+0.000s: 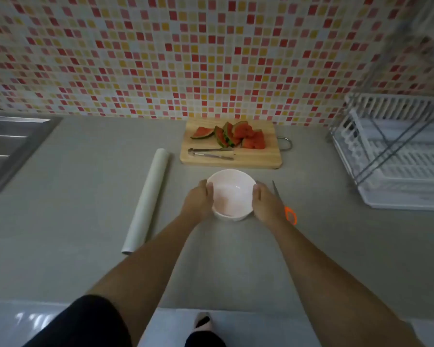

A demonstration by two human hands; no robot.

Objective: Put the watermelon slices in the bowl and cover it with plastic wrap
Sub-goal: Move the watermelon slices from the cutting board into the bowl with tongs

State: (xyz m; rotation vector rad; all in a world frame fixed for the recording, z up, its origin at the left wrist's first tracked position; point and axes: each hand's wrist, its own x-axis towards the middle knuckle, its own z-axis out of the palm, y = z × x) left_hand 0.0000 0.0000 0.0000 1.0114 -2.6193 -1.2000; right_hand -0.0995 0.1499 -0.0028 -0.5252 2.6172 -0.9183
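Observation:
An empty white bowl (232,192) stands on the grey counter, held from both sides. My left hand (198,199) grips its left wall and my right hand (264,202) grips its right wall. Behind the bowl lies a wooden cutting board (256,159) with several watermelon slices (238,135) piled at its back. Metal tongs (211,153) rest on the board's front part. A roll of plastic wrap (147,200) lies lengthwise to the left of the bowl.
Orange-handled scissors (287,209) lie just right of my right hand. A white dish rack (398,156) stands at the right. A steel sink (8,149) is at the far left. The tiled wall runs behind the counter.

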